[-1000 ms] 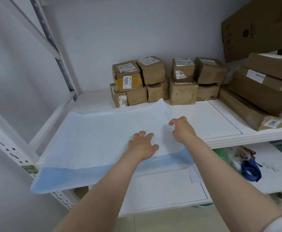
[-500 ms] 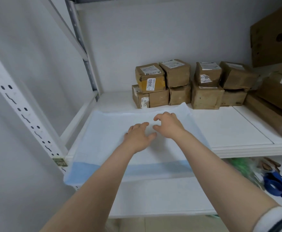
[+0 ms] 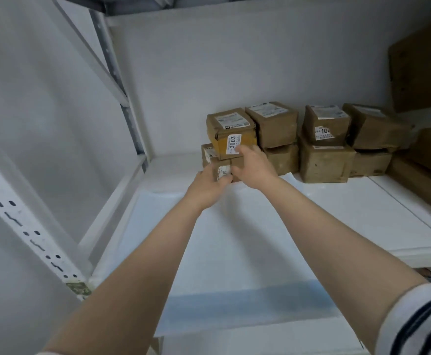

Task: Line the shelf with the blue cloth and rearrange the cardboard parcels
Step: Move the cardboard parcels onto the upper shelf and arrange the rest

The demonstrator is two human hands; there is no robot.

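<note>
The blue cloth (image 3: pixel 235 252) lies flat on the left part of the white shelf (image 3: pixel 363 213), its darker blue band hanging over the front edge. Several brown cardboard parcels stand stacked along the back wall. Both my arms stretch over the cloth to the leftmost stack. My left hand (image 3: pixel 208 184) touches the front of the lower parcel (image 3: pixel 210 156) by its white label. My right hand (image 3: pixel 254 165) reaches the right side of that stack, fingers spread just under the yellow-taped parcel (image 3: pixel 231 130) marked 3003. Neither hand clearly grips anything.
More parcels (image 3: pixel 324 147) fill the back middle. Long flat cartons (image 3: pixel 429 160) and a big leaning box (image 3: pixel 421 70) crowd the right end. A perforated white upright (image 3: pixel 30 226) and a grey diagonal brace (image 3: pixel 117 80) bound the left side. A lower shelf (image 3: pixel 260 342) shows below.
Both hands left the cloth and moved forward to the leftmost parcel stack. The cloth now lies still on the shelf. The camera has moved closer and leftward.
</note>
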